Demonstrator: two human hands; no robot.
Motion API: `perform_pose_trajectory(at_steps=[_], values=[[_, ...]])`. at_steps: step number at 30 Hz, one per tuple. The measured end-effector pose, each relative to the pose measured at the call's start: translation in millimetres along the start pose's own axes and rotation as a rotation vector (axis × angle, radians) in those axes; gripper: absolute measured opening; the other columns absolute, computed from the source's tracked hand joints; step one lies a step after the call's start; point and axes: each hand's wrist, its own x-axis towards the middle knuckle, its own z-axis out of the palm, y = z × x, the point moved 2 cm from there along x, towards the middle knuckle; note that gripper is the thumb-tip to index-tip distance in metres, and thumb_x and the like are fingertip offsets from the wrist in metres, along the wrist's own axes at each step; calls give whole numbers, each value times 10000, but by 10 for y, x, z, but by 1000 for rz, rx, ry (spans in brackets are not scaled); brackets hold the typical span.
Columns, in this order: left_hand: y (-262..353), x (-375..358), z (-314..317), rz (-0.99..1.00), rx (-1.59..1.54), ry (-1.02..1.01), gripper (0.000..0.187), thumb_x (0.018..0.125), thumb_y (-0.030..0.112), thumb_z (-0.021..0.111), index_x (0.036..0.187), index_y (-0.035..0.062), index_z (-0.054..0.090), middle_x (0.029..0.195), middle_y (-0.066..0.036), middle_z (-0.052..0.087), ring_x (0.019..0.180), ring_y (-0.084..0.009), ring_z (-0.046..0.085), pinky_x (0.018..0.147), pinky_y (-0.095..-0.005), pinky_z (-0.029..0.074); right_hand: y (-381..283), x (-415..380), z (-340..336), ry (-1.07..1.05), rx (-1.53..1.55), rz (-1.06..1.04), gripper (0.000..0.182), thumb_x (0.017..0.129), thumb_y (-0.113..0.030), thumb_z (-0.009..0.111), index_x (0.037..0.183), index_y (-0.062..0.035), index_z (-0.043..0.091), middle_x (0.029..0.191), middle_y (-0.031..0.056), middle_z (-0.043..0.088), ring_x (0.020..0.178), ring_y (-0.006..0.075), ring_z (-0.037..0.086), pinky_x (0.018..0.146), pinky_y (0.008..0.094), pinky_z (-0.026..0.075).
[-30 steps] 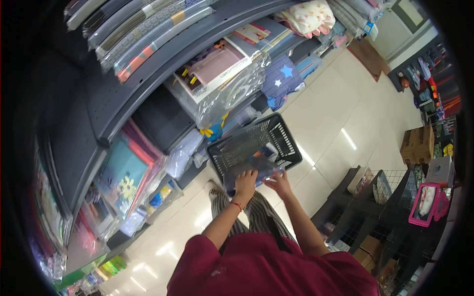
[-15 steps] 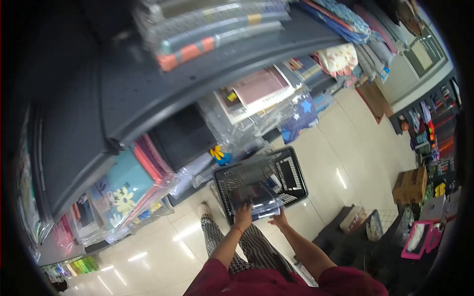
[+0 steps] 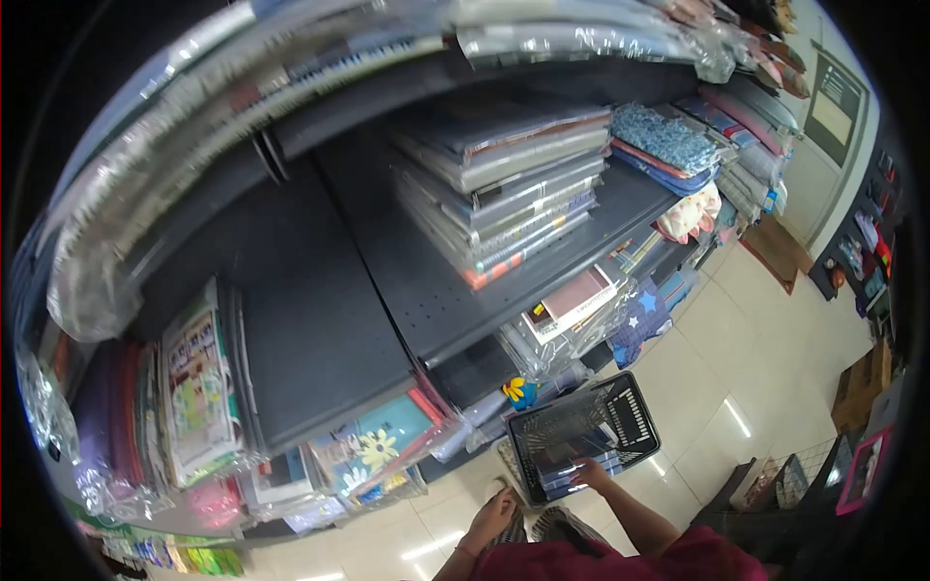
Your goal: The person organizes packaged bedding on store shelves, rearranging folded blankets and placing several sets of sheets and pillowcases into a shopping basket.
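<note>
A black shopping basket (image 3: 632, 426) with slotted sides sits on the floor in front of my legs. Clear-wrapped dark packets (image 3: 572, 453) lie inside it. Over the basket's near side is my right hand (image 3: 589, 474), its fingers spread loosely above the packets. My left hand (image 3: 492, 515) hangs just outside the near left corner of the basket, beside my leg, its fingers loosely bent with nothing seen in them.
Dark shelves (image 3: 300, 252) run along the left. They carry a stack of plastic-wrapped packs (image 3: 513, 184), upright packs (image 3: 199, 387) and a flowered pack (image 3: 378, 445) lower down. Tiled floor (image 3: 722, 339) lies right of the basket, with a cardboard box (image 3: 860, 387) and wire racks (image 3: 819, 460) beyond.
Both hands were at the packets in the basket; the left has since drawn back outside it. The view has lifted toward the shelves, so more of the wrapped stacks shows.
</note>
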Motion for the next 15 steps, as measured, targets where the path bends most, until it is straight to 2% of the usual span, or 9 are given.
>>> perform_pose_trajectory(at_steps=[1,2,4,6,9,11,13,14,15], values=[[153,61,-172,50,3,16,414,924,222,536,1297,74,437,1102,-175,630,1000,-318,628,829,-393,504,-355,-121,339,140,-330,-102,284,890,-42,528,1171,-22,490,879,186,648,714,303,673,599,381,545],[291,143,-342,100,6,30,407,928,220,532,1294,71,438,1106,-172,630,997,-310,631,828,-387,504,-455,-59,401,84,-235,-185,250,923,-66,490,1168,-29,512,897,149,654,746,244,673,629,348,543],[490,398,-643,282,-55,78,363,944,192,507,1282,70,458,1100,-143,643,974,-277,641,816,-365,505,-841,-21,659,64,-264,-218,276,918,-82,503,1189,-31,503,897,134,648,778,205,654,685,327,536],[1059,567,-1049,298,-88,97,287,943,161,508,1207,48,522,1064,-129,655,975,-260,641,822,-345,499,-1388,-123,1022,38,-360,-395,262,942,-130,494,1175,-10,503,910,126,646,799,197,646,718,312,527],[1887,805,-1586,513,-91,170,201,925,105,520,1100,32,585,1036,-124,661,991,-255,633,852,-339,481,-2483,-366,1447,50,-492,-638,204,925,-86,482,1105,-19,550,899,87,635,796,153,615,747,282,507],[2497,956,-1983,777,-17,367,155,902,57,526,1027,34,615,1016,-115,666,1010,-255,624,873,-343,468,-3334,-525,1650,108,-671,-891,181,930,-126,494,1037,-20,595,945,60,640,919,168,604,809,322,481],[3120,987,-2366,876,-50,507,178,866,3,516,1013,25,615,1014,-118,655,976,-265,617,885,-351,457,-4211,-820,1952,371,-915,-1117,225,932,-169,522,1080,-15,590,1012,112,634,978,220,600,878,334,459],[3394,1016,-2527,931,-66,567,185,860,-9,511,1017,2,608,1042,-130,637,991,-267,602,902,-352,441,-4609,-1022,2155,467,-892,-1240,253,935,-165,526,1133,-16,573,1058,101,618,1005,191,582,893,317,452],[3602,1068,-2662,962,-61,629,209,865,-5,512,1059,-13,590,1107,-143,610,1065,-265,569,947,-346,408,-5024,-960,2204,266,-676,-1365,290,933,-147,533,1193,-18,534,1112,74,589,1031,162,555,893,295,445]])
